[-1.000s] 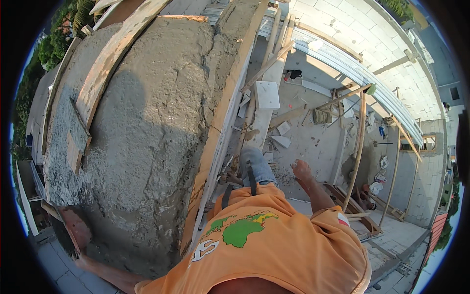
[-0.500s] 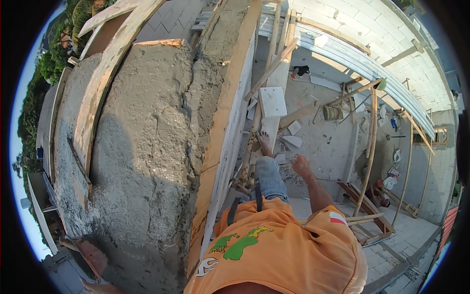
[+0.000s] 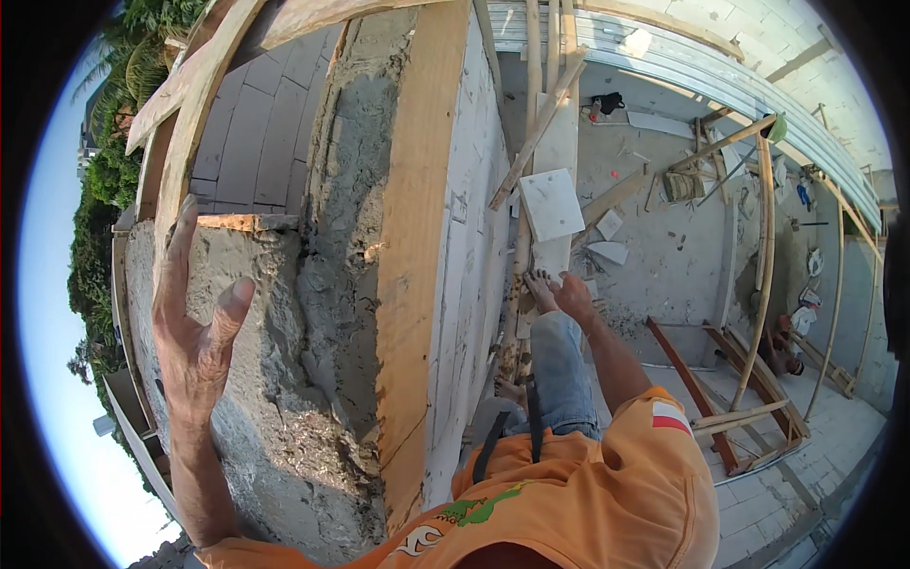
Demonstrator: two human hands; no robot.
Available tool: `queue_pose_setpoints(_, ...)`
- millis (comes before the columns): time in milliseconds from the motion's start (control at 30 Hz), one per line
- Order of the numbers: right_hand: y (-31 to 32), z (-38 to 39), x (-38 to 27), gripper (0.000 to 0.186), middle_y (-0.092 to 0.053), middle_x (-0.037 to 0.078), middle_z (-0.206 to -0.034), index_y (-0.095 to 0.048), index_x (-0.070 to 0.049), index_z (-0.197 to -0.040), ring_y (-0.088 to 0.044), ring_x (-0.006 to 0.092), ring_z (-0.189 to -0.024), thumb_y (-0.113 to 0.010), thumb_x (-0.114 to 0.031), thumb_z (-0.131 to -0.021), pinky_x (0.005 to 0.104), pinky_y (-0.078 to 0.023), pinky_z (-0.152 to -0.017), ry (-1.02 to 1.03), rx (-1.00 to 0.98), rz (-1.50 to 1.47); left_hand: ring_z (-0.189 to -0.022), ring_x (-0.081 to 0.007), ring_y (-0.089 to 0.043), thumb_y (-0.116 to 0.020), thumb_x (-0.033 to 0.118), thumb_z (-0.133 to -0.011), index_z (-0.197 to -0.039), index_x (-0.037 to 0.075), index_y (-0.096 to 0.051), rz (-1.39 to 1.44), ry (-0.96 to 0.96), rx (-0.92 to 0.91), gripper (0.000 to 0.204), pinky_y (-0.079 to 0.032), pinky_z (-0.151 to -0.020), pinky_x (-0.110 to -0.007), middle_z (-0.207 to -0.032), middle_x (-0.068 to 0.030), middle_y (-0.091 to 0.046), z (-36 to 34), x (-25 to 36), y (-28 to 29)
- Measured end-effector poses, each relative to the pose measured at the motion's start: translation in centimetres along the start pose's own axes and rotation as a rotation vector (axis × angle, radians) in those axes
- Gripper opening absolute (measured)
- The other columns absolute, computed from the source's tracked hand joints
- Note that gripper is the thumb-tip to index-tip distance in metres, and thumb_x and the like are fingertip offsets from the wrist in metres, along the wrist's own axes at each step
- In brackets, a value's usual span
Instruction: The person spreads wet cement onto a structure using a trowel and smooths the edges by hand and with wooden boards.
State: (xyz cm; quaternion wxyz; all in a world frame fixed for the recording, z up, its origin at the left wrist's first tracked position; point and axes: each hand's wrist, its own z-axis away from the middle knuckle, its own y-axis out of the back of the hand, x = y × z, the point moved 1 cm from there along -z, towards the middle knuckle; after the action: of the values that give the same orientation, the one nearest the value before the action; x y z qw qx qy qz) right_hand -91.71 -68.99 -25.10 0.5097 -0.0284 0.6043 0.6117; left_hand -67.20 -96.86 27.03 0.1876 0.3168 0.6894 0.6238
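Observation:
My left hand is raised with thumb and fingers apart, holding nothing; its longest fingertip overlaps a long wooden plank, and contact is unclear. Beneath it lies rough wet concrete, edged on the right by a wide timber board. My right hand hangs beside my jeans-clad leg, fingers loosely bent, nothing visible in them. My bare foot rests on a narrow plank walkway among poles, just below a white block.
A drop to a debris-strewn floor lies on my right, with bamboo poles, metal sheets and a timber frame. Someone is low down at the right. Block wall and trees lie left.
My left hand has risen from the lower left to the upper plank; the flat board tool formerly beside it is out of sight. My view has shifted, showing more block wall at upper left.

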Motion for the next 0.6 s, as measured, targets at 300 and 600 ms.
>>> queue_pose_setpoints(300, -10.2, -10.2, 9.0, 0.047, -0.066, 0.031, -0.088, -0.058, 0.008, -0.103, -0.064, 0.0474, -0.090, -0.064, -0.036, -0.088, 0.0513, -0.050, -0.081, -0.184, -0.003, -0.131, -0.139, -0.0427, -0.034, -0.064, 0.083, -0.065, -0.150, -0.001, -0.029, 0.116, 0.031, -0.221, 0.124, -0.034, -0.109, -0.059, -0.147, -0.0332, -0.035, -12.5, 2.1, -11.4)
queue_pose_setpoints(600, -18.2, -22.3, 11.3, 0.052, -0.065, 0.033, -0.091, -0.062, 0.009, -0.090, -0.063, 0.0470, -0.094, -0.066, -0.043, -0.086, 0.0494, -0.051, -0.081, -0.378, -0.144, -0.306, -0.142, -0.0438, -0.029, -0.059, 0.095, -0.044, -0.153, 0.003, -0.021, -0.126, 0.216, -0.186, 0.147, -0.023, -0.115, -0.060, -0.152, -0.0307, -0.027, -13.4, 3.9, -15.2)
